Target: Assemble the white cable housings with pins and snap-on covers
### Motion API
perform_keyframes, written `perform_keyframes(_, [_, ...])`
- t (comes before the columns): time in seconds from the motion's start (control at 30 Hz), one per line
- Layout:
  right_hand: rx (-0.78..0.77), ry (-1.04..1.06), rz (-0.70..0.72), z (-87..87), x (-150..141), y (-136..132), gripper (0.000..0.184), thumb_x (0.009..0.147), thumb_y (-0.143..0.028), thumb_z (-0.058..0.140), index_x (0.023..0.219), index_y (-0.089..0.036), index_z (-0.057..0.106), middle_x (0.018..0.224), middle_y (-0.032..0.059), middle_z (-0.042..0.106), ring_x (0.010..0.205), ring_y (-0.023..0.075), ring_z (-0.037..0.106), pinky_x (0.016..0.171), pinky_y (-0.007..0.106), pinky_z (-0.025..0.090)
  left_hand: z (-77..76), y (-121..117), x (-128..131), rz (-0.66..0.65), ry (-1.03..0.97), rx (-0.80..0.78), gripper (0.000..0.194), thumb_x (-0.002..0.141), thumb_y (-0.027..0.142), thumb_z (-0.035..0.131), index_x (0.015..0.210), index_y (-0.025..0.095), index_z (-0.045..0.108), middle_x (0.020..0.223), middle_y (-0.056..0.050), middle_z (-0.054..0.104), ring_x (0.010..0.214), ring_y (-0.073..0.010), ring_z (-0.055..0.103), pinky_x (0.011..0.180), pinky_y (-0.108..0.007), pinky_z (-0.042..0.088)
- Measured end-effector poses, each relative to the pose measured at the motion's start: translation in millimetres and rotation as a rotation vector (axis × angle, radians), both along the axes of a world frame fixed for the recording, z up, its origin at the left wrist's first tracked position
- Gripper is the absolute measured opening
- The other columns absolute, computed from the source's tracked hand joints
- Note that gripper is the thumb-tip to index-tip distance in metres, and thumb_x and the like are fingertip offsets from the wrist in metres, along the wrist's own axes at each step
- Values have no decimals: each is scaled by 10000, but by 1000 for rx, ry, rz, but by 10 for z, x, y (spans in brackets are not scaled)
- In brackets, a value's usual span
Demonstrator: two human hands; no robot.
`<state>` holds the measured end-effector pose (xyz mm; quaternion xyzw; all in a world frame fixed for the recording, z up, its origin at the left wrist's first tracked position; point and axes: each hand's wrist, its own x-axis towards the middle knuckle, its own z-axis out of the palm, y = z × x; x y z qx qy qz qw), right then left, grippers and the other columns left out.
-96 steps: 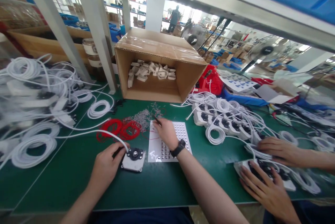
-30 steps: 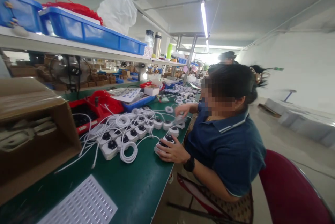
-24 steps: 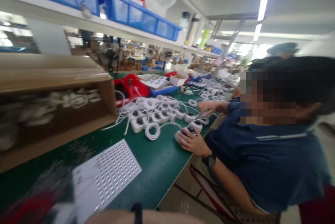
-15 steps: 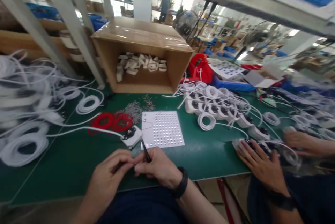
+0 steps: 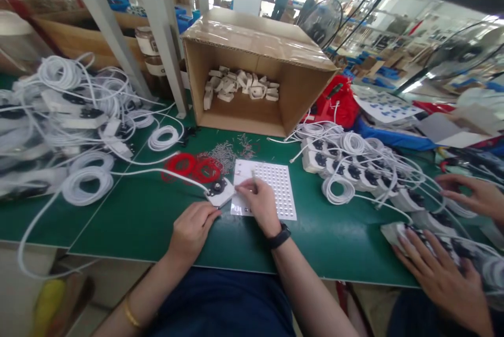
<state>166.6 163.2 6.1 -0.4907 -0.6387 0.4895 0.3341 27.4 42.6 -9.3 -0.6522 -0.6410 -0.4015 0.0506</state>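
A white housing (image 5: 222,198) with a black fitting and a white cable lies on the green table. My left hand (image 5: 192,229) is closed, its fingertips pinched together at the housing's lower corner; what they hold is too small to make out. My right hand (image 5: 260,203) is closed too, with thumb and finger pinched beside the housing's right end. A thin blurred shape rises from it, but what it grips is unclear. Beneath that hand lies a white sheet (image 5: 284,190) with rows of small shiny pieces. Red wire coils (image 5: 207,169) and a heap of small metal pins (image 5: 223,154) lie behind the housing.
A cardboard box (image 5: 244,116) on its side holds white shells (image 5: 236,84). Coiled white cables (image 5: 87,185) pile up at left. Rows of cabled white housings (image 5: 334,166) stand at right, where a co-worker's hands (image 5: 441,269) handle more. Metal posts (image 5: 161,27) rise at back left.
My hands have parted. My right hand has moved forward onto the sheet, and the black pointed tool it held is no longer clearly visible. My left hand now reaches the housing's corner. The view has shifted.
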Motion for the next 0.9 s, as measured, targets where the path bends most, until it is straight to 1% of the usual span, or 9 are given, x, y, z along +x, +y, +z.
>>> perform_keyframes(0.07, [35, -41, 22, 14, -23, -19, 89, 695, -232, 623, 706, -156, 667, 702, 31, 687, 645, 159, 607, 622, 265, 450, -11, 6, -1, 12, -2, -17, 114, 852, 223, 562, 790, 173, 643, 760, -21, 693, 733, -139, 642, 740, -237, 483])
perform_keyframes(0.13, [53, -69, 22, 31, -23, -46, 95, 696, -236, 619, 703, -160, 676, 677, 20, 680, 595, 149, 582, 593, 262, 444, -11, 9, -3, 28, -34, -57, 136, 856, 246, 555, 779, 178, 644, 757, -22, 690, 727, -144, 638, 737, -243, 474])
perform_keyframes(0.2, [68, -85, 30, 44, -16, -77, 107, 702, -246, 616, 709, -163, 683, 650, 9, 668, 542, 136, 544, 558, 257, 431, -5, 20, 1, 63, -93, -99, 167, 846, 279, 566, 731, 182, 638, 715, -15, 678, 679, -143, 626, 697, -243, 464])
perform_keyframes(0.3, [123, -113, 47, 41, -6, -136, 110, 726, -249, 601, 720, -175, 682, 657, 4, 655, 539, 134, 525, 551, 254, 421, 9, 55, 21, 155, -234, -151, 225, 801, 345, 611, 640, 187, 612, 620, 10, 638, 566, -126, 580, 600, -233, 441])
perform_keyframes(0.4, [255, -168, 47, 1, -6, -203, 110, 766, -221, 566, 735, -182, 664, 697, 16, 646, 603, 149, 543, 594, 261, 423, 21, 98, 28, 233, -430, -234, 252, 740, 384, 654, 593, 193, 581, 551, 36, 592, 494, -113, 535, 533, -222, 418])
perform_keyframes(0.53, [455, -227, 111, -54, -25, -268, 168, 806, -142, 481, 755, -176, 638, 750, 38, 633, 687, 161, 561, 642, 262, 423, 7, 139, -10, 242, -654, -318, 238, 681, 369, 684, 635, 195, 528, 540, 61, 543, 488, -106, 515, 510, -212, 415])
perform_keyframes(0.6, [461, -247, 94, -60, -37, -274, 158, 790, -122, 488, 757, -175, 633, 732, 32, 626, 671, 158, 562, 633, 258, 425, -8, 149, -33, 218, -679, -341, 228, 671, 342, 686, 672, 197, 510, 566, 65, 537, 509, -106, 520, 525, -214, 420])
perform_keyframes(0.7, [403, -271, 29, -57, -40, -259, 126, 780, -136, 524, 770, -173, 645, 704, 28, 636, 642, 162, 573, 623, 265, 439, -13, 154, -50, 190, -680, -382, 224, 665, 314, 684, 700, 198, 496, 587, 62, 542, 527, -110, 529, 543, -224, 428])
perform_keyframes(0.9, [466, -148, 109, -93, -9, -277, 203, 822, -128, 487, 873, -188, 674, 892, 54, 695, 842, 174, 633, 793, 288, 478, 19, 145, -25, 199, -759, -379, 304, 639, 319, 703, 767, 205, 452, 594, 66, 543, 518, -115, 533, 526, -228, 439])
